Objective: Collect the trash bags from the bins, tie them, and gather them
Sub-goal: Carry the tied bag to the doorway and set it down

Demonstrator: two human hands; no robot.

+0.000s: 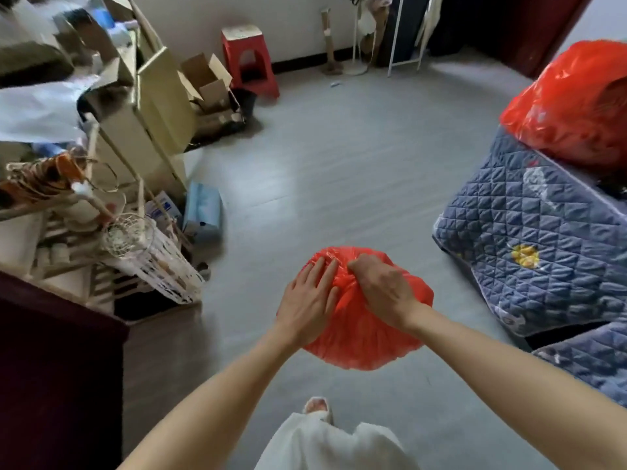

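Your white trousers (325,442) and one slippered foot (317,407) fill the bottom edge, standing on grey plank flooring (339,171). Just beyond the foot, a full red trash bag (363,334) sits at the middle of that floor. Your right hand (381,286) is fisted around the gathered plastic at the bag's top, and your left hand (310,300) lies flat with fingers extended against the bag's left side. Right of the bag, a blue quilted cover (543,239) drapes over a piece of furniture, and a second red trash bag (576,103) rests on top of it. Left of the bag in your hands, a white slatted bin (159,262) leans among cluttered shelves and cardboard boxes (203,79). Far beyond the bag, a red plastic stool (247,59) stands against the white wall.
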